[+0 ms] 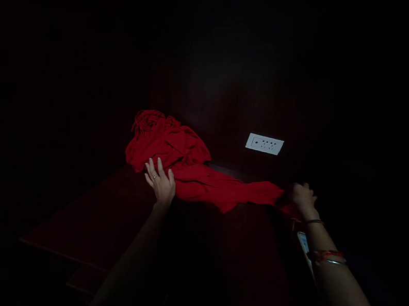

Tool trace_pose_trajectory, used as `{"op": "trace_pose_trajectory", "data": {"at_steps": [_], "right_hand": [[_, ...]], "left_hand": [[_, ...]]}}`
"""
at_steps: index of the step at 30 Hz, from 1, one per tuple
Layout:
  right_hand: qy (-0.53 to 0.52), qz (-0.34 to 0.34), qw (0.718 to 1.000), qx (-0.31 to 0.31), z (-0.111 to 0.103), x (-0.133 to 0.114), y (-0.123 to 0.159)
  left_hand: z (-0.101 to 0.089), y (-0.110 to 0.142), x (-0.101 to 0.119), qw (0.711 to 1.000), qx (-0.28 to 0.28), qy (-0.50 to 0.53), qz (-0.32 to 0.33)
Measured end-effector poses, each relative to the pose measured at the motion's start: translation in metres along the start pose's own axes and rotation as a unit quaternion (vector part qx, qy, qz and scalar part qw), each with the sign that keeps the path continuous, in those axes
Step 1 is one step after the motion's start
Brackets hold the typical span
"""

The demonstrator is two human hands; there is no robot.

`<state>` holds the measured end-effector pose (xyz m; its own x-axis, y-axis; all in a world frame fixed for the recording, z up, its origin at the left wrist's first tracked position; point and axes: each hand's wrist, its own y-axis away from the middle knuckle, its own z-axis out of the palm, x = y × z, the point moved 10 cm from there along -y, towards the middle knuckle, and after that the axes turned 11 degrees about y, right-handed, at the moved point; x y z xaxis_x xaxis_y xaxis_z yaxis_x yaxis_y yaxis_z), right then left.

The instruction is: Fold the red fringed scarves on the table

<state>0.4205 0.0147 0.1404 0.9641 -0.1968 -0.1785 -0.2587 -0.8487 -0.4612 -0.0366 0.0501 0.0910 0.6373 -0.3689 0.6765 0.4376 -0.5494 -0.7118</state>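
A red fringed scarf (214,186) lies across the dark tabletop, bunched in a heap at the left with its fringe at the far side, and drawn out in a long strip to the right. My left hand (161,182) rests on the near edge of the heap with its fingers spread; a ring shows on one finger. At the strip's right end, my right hand (303,198) is closed on the cloth. Shadow hides part of the cloth beside that hand.
Behind the scarf, a white socket plate (264,144) sits on the dark wall. A phone-like object (304,243) lies partly behind my right forearm. The dark reddish table (99,219) has its front left corner in view. Surroundings are very dark.
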Motion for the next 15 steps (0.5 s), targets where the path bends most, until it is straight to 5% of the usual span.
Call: {"op": "trace_pose_trajectory", "data": {"at_steps": [3, 7, 10, 15], "right_hand": [[0.056, -0.009, 0.998, -0.005, 0.004, -0.02, 0.006], [0.046, -0.175, 0.981, -0.067, 0.042, -0.134, 0.019], [0.045, -0.216, 0.968, -0.121, 0.075, -0.197, 0.033], [0.061, -0.214, 0.966, -0.13, 0.101, -0.227, 0.048]], "left_hand": [[0.002, 0.0, 0.001, 1.0, -0.011, 0.011, 0.006], [0.004, 0.0, 0.007, 0.998, -0.026, 0.033, 0.041], [0.015, 0.002, 0.012, 0.993, -0.069, 0.058, 0.08], [0.049, 0.011, 0.01, 0.97, -0.194, 0.083, 0.118]]}}
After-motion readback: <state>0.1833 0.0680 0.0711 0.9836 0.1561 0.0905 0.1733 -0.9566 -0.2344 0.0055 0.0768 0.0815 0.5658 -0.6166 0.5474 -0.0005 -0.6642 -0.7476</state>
